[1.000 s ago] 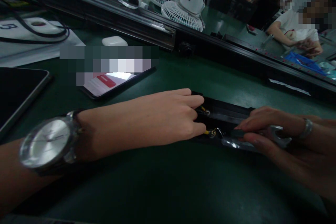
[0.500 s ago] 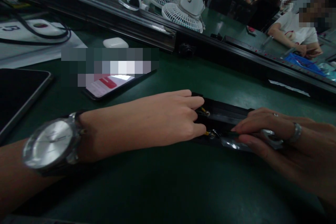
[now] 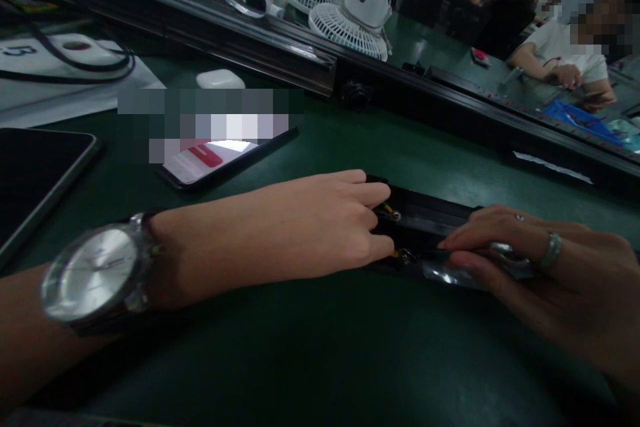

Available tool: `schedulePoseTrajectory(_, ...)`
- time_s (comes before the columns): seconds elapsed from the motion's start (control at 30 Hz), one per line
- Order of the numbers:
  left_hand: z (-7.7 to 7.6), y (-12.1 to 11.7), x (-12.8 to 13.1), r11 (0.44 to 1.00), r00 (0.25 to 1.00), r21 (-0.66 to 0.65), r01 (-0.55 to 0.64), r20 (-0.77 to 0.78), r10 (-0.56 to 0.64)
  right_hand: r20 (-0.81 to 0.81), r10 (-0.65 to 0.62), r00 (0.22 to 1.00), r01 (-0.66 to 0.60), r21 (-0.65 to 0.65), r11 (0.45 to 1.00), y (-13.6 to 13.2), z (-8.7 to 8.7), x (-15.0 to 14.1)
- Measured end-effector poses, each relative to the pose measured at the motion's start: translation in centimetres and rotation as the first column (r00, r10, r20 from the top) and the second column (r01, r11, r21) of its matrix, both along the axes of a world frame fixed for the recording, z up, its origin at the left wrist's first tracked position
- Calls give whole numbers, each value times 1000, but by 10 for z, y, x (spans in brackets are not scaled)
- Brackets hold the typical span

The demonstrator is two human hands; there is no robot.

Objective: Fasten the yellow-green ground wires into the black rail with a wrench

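A long black tray-like part (image 3: pixel 435 207) lies on the green table between my hands. Yellow-sleeved wire ends with small metal terminals (image 3: pixel 397 215) show inside it, beside clear film. My left hand (image 3: pixel 357 220) is closed over its left end, fingertips hidden. At the right end my right hand (image 3: pixel 540 260), wearing rings, pinches a thin dark piece between thumb and forefinger. A shiny curved piece (image 3: pixel 505 253) shows under the right fingers; I cannot make out what it is. The tips point toward the lower wire end.
A phone (image 3: pixel 215 163) with a lit screen and a white case (image 3: pixel 220 80) lie beyond my left forearm. At the left are a dark tablet-like device (image 3: pixel 40 173) and papers. A black rail (image 3: pixel 300 57) crosses behind, with white fans (image 3: pixel 367 0) and a seated person (image 3: pixel 565 60) beyond it.
My right hand has shifted slightly left, its fingertips nearer the lower wire end. My left hand stays almost where it was. The person across the table has moved a hand.
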State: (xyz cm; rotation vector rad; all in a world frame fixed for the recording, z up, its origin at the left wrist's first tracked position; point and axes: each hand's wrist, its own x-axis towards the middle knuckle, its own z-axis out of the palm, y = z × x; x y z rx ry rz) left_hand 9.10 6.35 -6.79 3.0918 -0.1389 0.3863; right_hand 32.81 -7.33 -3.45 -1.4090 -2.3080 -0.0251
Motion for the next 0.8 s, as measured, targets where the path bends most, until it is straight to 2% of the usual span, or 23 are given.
schedulePoseTrajectory(0.1,0,0,0,1000,1000,11,-2,-24,2,14,29,999,-29,1,1000,1,-1,3)
schedulePoseTrajectory(0.27,-1,1,-1,1000,1000,12,2,-26,-2,-29,166,986,-167,-31,985,2,-3,7)
schedulePoseTrajectory(0.37,-2,1,-1,1000,1000,8,1,-15,0,-17,183,983,-184,-19,983,2,-2,7)
schedulePoseTrajectory(0.5,-1,0,-1,999,999,35,-3,-49,5,-5,105,994,-105,-15,994,-1,2,5)
schedulePoseTrajectory(0.7,2,0,0,1000,997,25,1,-71,1,21,-155,988,152,117,981,-9,4,3)
schedulePoseTrajectory(0.8,1,1,0,1000,997,25,1,-73,1,42,-188,981,181,141,973,-12,4,4)
